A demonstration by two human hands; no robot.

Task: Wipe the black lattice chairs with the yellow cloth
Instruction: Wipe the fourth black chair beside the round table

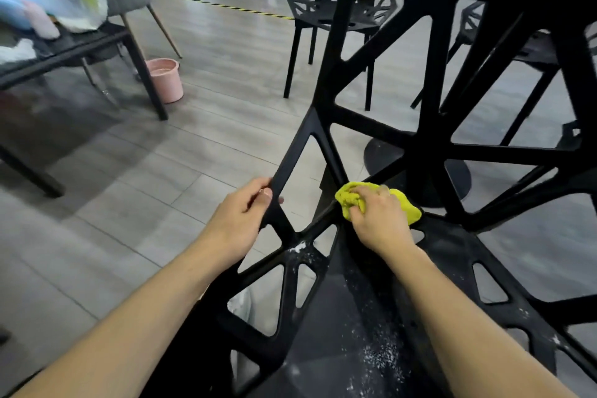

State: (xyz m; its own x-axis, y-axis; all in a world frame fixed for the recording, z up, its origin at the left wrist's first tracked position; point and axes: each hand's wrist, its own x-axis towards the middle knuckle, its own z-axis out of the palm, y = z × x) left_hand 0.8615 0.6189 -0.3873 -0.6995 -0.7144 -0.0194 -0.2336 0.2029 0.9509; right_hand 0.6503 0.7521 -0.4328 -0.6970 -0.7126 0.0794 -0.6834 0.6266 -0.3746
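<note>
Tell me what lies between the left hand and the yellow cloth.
In the head view, between the left hand and the yellow cloth are black struts of the lattice chair, with grey floor showing through the gaps.

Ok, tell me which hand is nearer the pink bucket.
Left. The left hand grips the chair edge, on the pink bucket's side; the right hand, holding the yellow cloth, is farther right.

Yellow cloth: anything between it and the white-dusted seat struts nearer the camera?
Nothing visible. The right hand presses the crumpled yellow cloth on the black lattice chair; the white specks lie along open struts. The left hand grips a side strut, clear of that path.
</note>
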